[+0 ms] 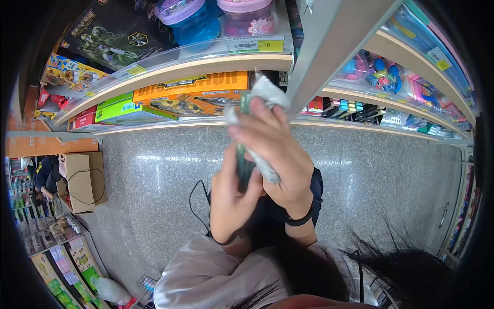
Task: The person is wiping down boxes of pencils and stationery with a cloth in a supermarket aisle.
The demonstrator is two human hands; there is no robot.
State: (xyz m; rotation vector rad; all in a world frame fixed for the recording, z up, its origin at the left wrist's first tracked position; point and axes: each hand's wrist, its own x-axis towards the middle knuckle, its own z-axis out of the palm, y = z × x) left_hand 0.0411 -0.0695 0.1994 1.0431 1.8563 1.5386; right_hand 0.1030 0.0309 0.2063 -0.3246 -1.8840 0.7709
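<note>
In front of my chest, my left hand (230, 198) is closed around the lower part of a slim, greenish, glassy-looking item (244, 167); its kind is not clear. My right hand (283, 157) presses a white cloth (271, 92) against the item's side and upper end. Part of the cloth pokes out above the fingers, and another part hangs below the palm. Fingers and cloth hide much of the green item, and the upper fingers are slightly blurred. Both hands are just in front of the shelf edge.
Ahead, a shelf (206, 64) holds boxed toys, including an orange box (193, 85), and lidded tubs (247, 18). A grey upright post (329, 46) divides it from shelves at right. A cardboard box (80, 180) stands on the floor at left, near another person (46, 172).
</note>
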